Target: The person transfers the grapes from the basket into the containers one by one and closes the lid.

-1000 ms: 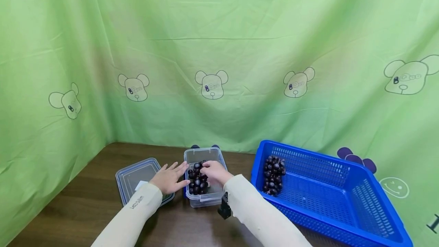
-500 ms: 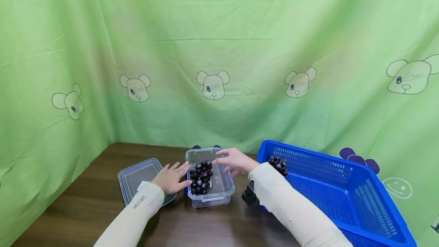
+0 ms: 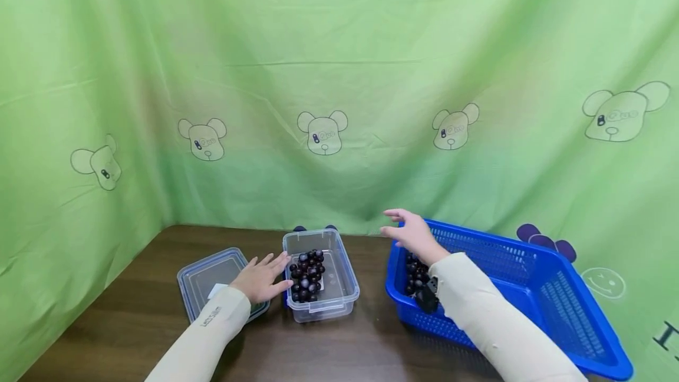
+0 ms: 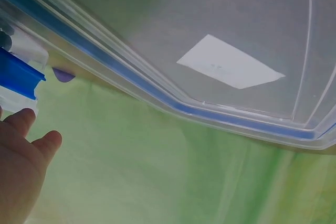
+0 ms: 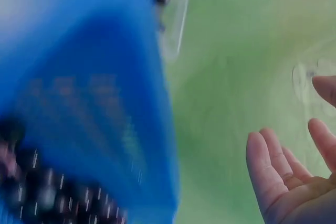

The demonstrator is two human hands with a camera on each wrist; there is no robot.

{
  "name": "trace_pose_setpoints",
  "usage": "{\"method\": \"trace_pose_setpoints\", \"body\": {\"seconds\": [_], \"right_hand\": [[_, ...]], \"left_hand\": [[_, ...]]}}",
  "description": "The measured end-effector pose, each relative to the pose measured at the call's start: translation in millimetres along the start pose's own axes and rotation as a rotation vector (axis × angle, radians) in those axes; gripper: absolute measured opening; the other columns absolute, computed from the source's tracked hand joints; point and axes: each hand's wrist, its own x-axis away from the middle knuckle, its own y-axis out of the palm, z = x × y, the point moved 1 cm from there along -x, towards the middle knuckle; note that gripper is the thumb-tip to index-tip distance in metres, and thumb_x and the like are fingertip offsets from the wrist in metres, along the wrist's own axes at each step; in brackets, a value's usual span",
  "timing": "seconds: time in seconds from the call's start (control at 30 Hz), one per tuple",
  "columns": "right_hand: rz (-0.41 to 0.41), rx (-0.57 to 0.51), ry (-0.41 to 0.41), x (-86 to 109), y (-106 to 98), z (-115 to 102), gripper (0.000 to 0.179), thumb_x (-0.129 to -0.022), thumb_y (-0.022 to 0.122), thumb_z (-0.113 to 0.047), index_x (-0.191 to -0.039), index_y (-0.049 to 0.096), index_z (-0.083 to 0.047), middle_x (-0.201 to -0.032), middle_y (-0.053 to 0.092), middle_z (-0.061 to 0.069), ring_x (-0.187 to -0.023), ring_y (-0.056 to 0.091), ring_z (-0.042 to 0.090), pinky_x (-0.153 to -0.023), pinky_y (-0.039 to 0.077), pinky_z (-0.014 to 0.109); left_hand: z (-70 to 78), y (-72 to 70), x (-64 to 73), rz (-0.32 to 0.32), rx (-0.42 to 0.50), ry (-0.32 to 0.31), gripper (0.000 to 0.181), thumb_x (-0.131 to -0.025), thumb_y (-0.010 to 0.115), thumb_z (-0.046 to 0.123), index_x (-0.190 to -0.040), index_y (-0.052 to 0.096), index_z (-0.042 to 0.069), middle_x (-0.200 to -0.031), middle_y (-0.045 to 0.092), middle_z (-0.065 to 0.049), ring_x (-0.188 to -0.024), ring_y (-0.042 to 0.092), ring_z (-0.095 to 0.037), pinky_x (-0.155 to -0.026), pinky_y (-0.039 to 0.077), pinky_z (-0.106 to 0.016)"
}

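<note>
A bunch of dark grapes (image 3: 307, 276) lies along the left side of a clear plastic container (image 3: 339, 287). My left hand (image 3: 262, 279) has its fingers spread, with the tips right at the container's left rim. In the left wrist view, its fingers (image 4: 47, 145) are beside the blue clip (image 4: 21, 74). My right hand (image 3: 416, 234) is raised over the left end of the blue basket (image 3: 573, 311), its fingers apart and holding nothing. Below the right wrist, a second grape bunch (image 3: 415, 273) sits in the basket, partly hidden by the sleeve; it is blurred in the right wrist view.
The clear lid (image 3: 204, 279) with a blue seal and white label lies left of the container, partly under the left forearm. A brown wooden table (image 3: 329, 352) bears everything. Behind it hangs a green printed curtain (image 3: 265, 193).
My right hand has let go of the grapes in the container and moved right to over the blue basket. The left hand has stayed at the container's rim.
</note>
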Motion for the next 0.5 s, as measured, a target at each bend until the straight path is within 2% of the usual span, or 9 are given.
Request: {"method": "trace_pose_setpoints", "body": {"seconds": [0.13, 0.37, 0.43, 0.5], "right_hand": [[0.040, 0.069, 0.013, 12.0, -28, 19, 0.055, -0.090, 0.064, -0.016, -0.137, 0.045, 0.006, -0.135, 0.043, 0.035, -0.097, 0.062, 0.042, -0.075, 0.056, 0.040], [-0.011, 0.076, 0.162, 35.9, -76, 64, 0.071, -0.094, 0.060, -0.023, -0.146, 0.023, 0.010, -0.140, 0.027, 0.042, -0.119, 0.042, 0.054, -0.085, 0.051, 0.051], [-0.028, 0.094, 0.206, 41.1, -85, 73, 0.076, -0.094, 0.060, -0.026, -0.146, 0.018, 0.011, -0.140, 0.024, 0.042, -0.121, 0.039, 0.055, -0.086, 0.050, 0.053], [-0.036, 0.124, 0.247, 45.4, -91, 79, 0.080, -0.093, 0.061, -0.027, -0.146, 0.015, 0.012, -0.141, 0.023, 0.043, -0.115, 0.044, 0.055, -0.084, 0.050, 0.055]], "left_hand": [[0.2, 0.2, 0.6, 0.012, 0.001, -0.005, 0.064, -0.099, 0.041, 0.047, -0.147, 0.038, 0.006, -0.153, 0.033, -0.011, -0.137, 0.032, -0.040, -0.108, 0.021, -0.061], [3.6, -2.3, 2.6, -0.008, 0.019, 0.006, 0.065, -0.099, 0.039, 0.047, -0.148, 0.035, 0.004, -0.154, 0.030, -0.012, -0.137, 0.031, -0.041, -0.108, 0.020, -0.062], [3.3, -2.5, 3.2, -0.011, 0.025, 0.009, 0.065, -0.099, 0.039, 0.047, -0.148, 0.035, 0.004, -0.154, 0.030, -0.012, -0.136, 0.031, -0.042, -0.108, 0.019, -0.063], [2.9, -2.0, 3.7, -0.014, 0.027, 0.015, 0.065, -0.099, 0.039, 0.047, -0.148, 0.035, 0.005, -0.154, 0.030, -0.012, -0.136, 0.031, -0.042, -0.108, 0.019, -0.063]]}}
